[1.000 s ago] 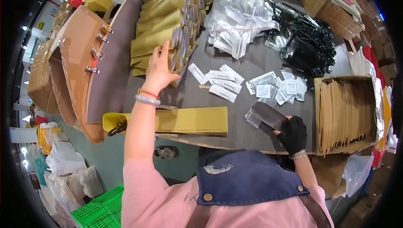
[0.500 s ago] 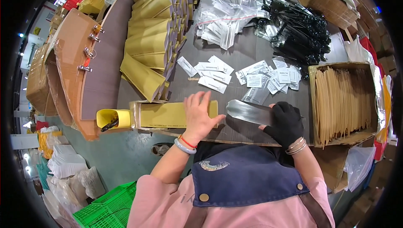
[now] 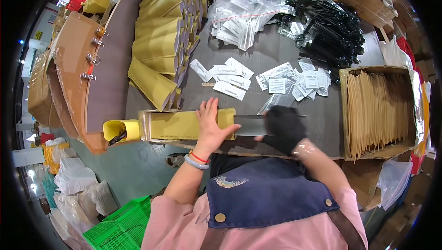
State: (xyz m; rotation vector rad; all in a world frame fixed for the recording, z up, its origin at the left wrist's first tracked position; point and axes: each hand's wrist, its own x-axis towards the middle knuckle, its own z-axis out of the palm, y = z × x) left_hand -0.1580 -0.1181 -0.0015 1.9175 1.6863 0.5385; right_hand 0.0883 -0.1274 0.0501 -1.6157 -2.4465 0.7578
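Near the front edge of the surface [image 3: 326,132], the yellow packet [image 3: 175,126] lay lengthwise left-right under the splayed, ungripping left hand [image 3: 212,123], grey strip [image 3: 251,125] in line off its right end, up against the gloved right hand [image 3: 285,129], grip too blurred to tell.

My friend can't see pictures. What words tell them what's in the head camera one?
A person's bare left hand rests on a long, flat yellow paper packet, while the black-gloved right hand, blurred, is over a flat grey strip at the packet's right end. Beyond, small white rectangular packets lie on a dark table.
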